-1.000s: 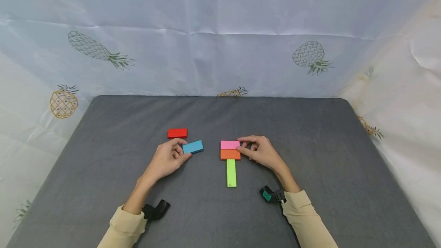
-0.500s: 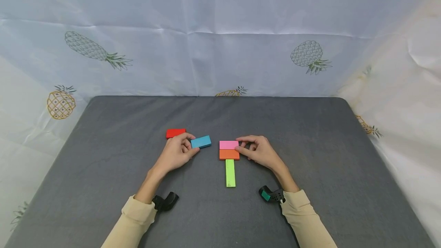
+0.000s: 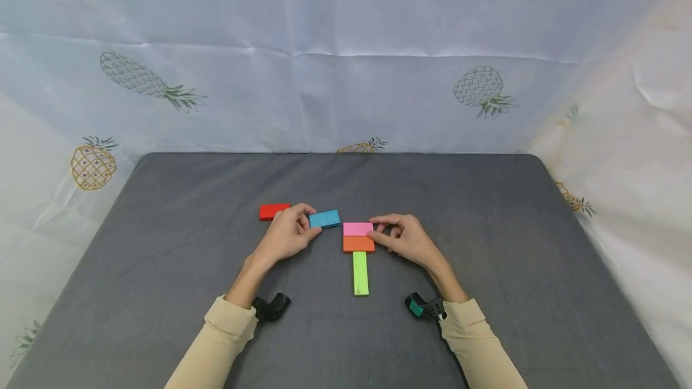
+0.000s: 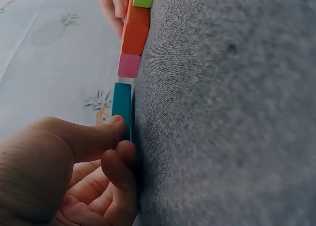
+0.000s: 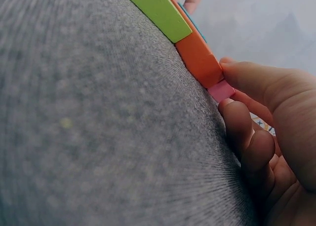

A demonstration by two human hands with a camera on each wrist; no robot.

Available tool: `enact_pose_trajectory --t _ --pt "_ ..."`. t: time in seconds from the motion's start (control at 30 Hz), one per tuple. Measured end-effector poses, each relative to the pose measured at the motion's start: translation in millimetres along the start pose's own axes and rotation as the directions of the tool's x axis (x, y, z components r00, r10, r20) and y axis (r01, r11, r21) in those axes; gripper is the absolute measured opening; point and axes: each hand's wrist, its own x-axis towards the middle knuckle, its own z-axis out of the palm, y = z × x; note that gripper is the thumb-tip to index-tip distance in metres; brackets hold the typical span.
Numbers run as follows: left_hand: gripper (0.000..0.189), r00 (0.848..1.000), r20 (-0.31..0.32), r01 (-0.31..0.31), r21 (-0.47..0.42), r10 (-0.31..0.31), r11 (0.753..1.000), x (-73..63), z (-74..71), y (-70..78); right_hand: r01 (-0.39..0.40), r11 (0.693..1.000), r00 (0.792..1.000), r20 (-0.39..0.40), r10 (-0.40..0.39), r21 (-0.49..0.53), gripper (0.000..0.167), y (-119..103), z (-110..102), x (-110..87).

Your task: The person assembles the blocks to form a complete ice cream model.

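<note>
My left hand [image 3: 286, 234] pinches the left end of a blue block [image 3: 324, 219] between thumb and fingers. That block lies slightly slanted, a small gap left of the pink block [image 3: 357, 229]. The pink block sits flush against the far side of an orange block [image 3: 358, 244]. My right hand [image 3: 408, 240] pinches the pink block at its right end, the thumb [image 5: 242, 73] near the corner where pink and orange meet. A lime green block [image 3: 360, 273] points toward me from the orange block's near side, forming a T shape.
A red block [image 3: 273, 211] lies behind the left hand, partly covered by it. Everything rests on a grey cloth-covered table [image 3: 465, 191]. Behind it hangs a pale curtain [image 3: 324, 95] with pineapple prints. Black wrist devices [image 3: 272, 307] sit at both cuffs.
The left hand has moved right and slightly away from me, carrying the blue block nearer to the pink one. The left hand now covers part of the red block. The right hand stays in place.
</note>
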Motion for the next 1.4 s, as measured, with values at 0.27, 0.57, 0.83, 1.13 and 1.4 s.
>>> enact_pose_trajectory --t 0.27,0.57,0.83,1.13,1.4 --pt "0.033 1.000 0.008 0.009 0.025 -0.009 1.000 6.8 1.8 3.1 -0.003 1.000 1.000 -0.002 0.003 -0.006 0.032 0 0 -0.3" --pt "0.032 1.000 0.028 -0.001 0.067 -0.001 0.998 11.4 2.5 6.8 -0.003 1.000 1.000 0.000 0.003 -0.014 0.032 -1 0 -0.2" --pt "0.031 0.998 0.055 -0.039 0.071 0.035 0.997 17.7 6.6 11.0 -0.002 1.000 1.000 0.001 0.002 -0.006 0.032 0 0 0.1" --pt "0.032 0.995 0.077 -0.075 0.081 0.068 0.994 21.7 12.9 14.7 -0.009 1.000 1.000 -0.001 0.009 0.003 0.033 0 0 -0.1" --pt "0.032 0.995 0.080 -0.073 0.085 0.067 0.994 23.5 16.1 18.1 -0.013 1.000 1.000 0.003 0.013 0.003 0.033 -1 0 -0.1"
